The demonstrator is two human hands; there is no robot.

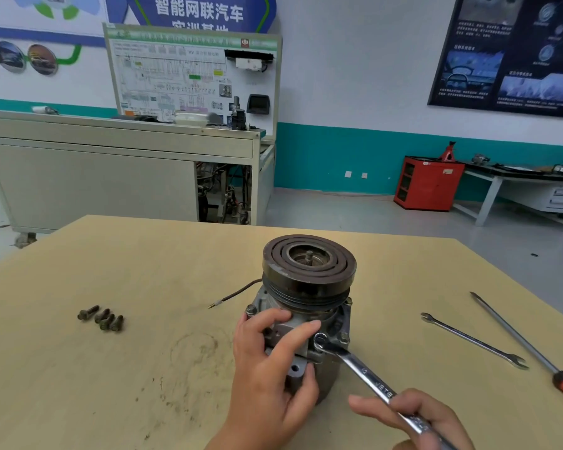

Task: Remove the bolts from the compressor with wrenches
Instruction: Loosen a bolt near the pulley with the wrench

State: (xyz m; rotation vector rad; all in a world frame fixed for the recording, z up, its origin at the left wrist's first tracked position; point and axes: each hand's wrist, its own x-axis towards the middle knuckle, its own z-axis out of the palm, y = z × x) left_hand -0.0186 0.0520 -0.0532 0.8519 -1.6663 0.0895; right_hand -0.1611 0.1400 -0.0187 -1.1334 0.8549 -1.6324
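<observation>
1. The compressor (307, 280) stands on end at lower centre of the frame, pulley uppermost, on the worktop (143, 271).
2. Your left hand (270, 362) wraps the housing just below the pulley, with the thumb low on a mounting lug. Its grip is clamped on the compressor.
3. Your right hand (416, 417), at lower right, has its grip clamped on the tail of the wrench (364, 371). The ring end sits on the flange just beside your left forefinger. The bolt under it is hidden by the ring.
4. Judgement: the compressor is a heavy, rigid metal casting, top-heavy under the pulley and standing on a narrow base. Expect it to twist or tip under wrench load.
5. Judgement: take hold of the housing and lugs, as you do now. Avoid the pulley, which probably turns freely and would give no bracing.
6. The metal looks grimy, so the surfaces may be slippery. Keep the ring fully seated before you pull.
7. Four loose bolts (101, 318) lie together at the left of the frame, well apart from the compressor. They are small and stiff, and likely to roll.
8. Other bolt heads show on the flange, one of them (343, 336) just right of the wrench ring.
9. A spare wrench (473, 341) and a screwdriver (527, 345) lie at the right, untouched.
</observation>
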